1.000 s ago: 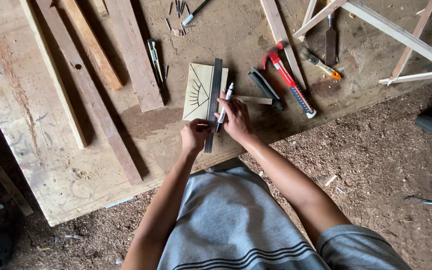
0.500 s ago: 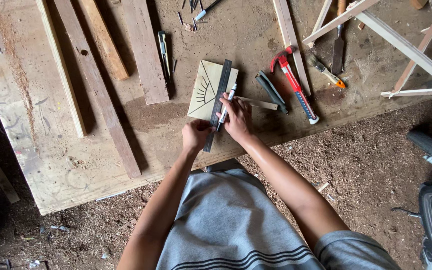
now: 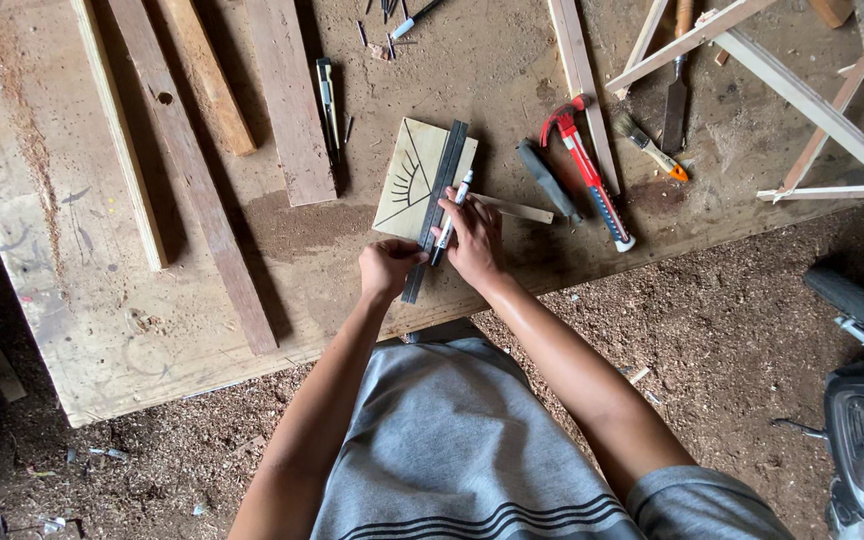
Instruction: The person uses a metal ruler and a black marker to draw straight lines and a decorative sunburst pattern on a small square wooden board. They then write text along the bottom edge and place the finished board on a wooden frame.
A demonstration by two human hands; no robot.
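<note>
On the pale square board (image 3: 407, 175), right hand (image 3: 474, 240) holds a marker (image 3: 451, 215).

A large worn plywood board (image 3: 282, 260), dusted with sawdust, is laid as a worktop on the sawdust-covered dirt floor (image 3: 712, 350). Several long wooden planks (image 3: 192, 170) are laid on its left part. A small pale wooden panel with drawn black lines (image 3: 407, 180) is placed mid-board, a dark metal ruler (image 3: 444, 170) across it. A red-handled hammer (image 3: 587, 170), a brush (image 3: 649, 145) and thin light battens (image 3: 802, 100) are spread to the right.
</note>
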